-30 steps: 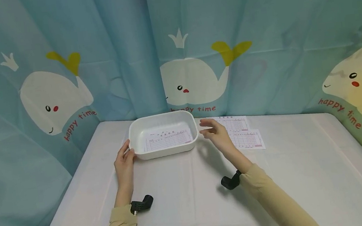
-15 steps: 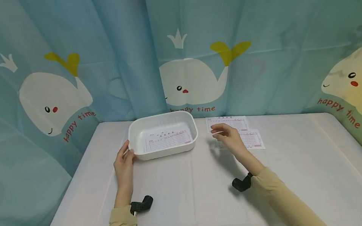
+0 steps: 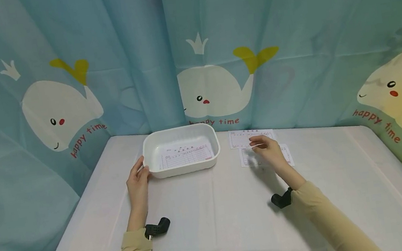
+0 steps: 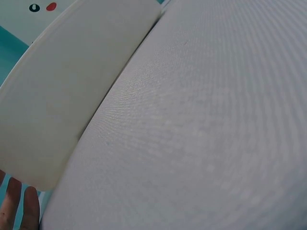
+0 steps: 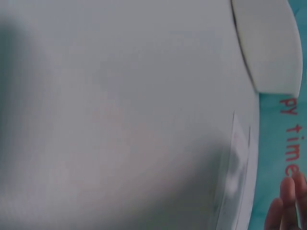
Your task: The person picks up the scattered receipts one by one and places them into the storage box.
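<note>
In the head view my left hand point(image 3: 138, 186) touches the front left corner of a white plastic tray point(image 3: 184, 169), fingers along its side and thumb near the rim. The left wrist view shows straight fingers point(image 4: 31, 206) by the end of the tray. Inside the tray lie printed paper forms point(image 3: 186, 158) with red and dark table lines. My right hand point(image 3: 271, 154) hovers over two more forms, a rear one point(image 3: 238, 138) and a front one point(image 3: 286, 154) partly hidden below it. Its fingers are loosely bent, with nothing visible between them and the thumb.
A white cloth covers the table point(image 3: 205, 218). Behind it hangs a blue-green curtain point(image 3: 154, 63) with whale prints, close to the back of the tray and the forms. Each wrist carries a black camera, such as the left one point(image 3: 157, 228).
My right hand has moved right, from beside the tray's right edge to above the loose forms. The left hand and the tray have stayed in place.
</note>
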Tool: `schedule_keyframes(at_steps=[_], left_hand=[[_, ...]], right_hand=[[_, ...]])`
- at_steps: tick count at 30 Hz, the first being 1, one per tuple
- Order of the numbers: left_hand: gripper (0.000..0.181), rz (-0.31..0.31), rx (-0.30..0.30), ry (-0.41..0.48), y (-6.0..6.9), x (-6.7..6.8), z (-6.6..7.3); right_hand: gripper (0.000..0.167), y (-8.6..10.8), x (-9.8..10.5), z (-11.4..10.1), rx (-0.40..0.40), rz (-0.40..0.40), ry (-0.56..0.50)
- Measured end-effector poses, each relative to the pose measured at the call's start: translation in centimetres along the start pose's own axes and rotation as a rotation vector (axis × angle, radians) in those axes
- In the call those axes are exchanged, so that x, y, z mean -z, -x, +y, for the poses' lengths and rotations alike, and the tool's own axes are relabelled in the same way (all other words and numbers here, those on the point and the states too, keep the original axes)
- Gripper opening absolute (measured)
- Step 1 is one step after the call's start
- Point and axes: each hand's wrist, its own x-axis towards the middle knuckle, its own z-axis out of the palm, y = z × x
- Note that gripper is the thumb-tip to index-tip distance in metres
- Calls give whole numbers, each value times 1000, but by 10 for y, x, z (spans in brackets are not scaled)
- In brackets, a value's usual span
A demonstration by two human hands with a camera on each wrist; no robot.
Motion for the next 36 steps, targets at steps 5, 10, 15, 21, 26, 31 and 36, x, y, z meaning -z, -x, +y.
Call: schedule_keyframes(at_steps=[5,10,15,21,26,31,36], left_hand=[[45,2,0,-13,0,1,0],[45,-11,-1,-10,2,2,2],[45,-12,-3,-23,2,2,3],[45,-12,2,-5,1,0,1],[45,-10,0,-6,1,0,0],[45,-13,2,-8,0,0,-1],[44,-14,8,1,1,0,0]], right_hand=[[33,-4,7,5,-7,8,64],[32,-11,13,10,0,15,150],[33,-23,25,14,12,0,174],[38,-36,40,21,51,-51,234],[41,-45,47,27,66,-105,317],[45,-52,51,33,73,-153,377],[49,-60,53,39,85,-201,420]])
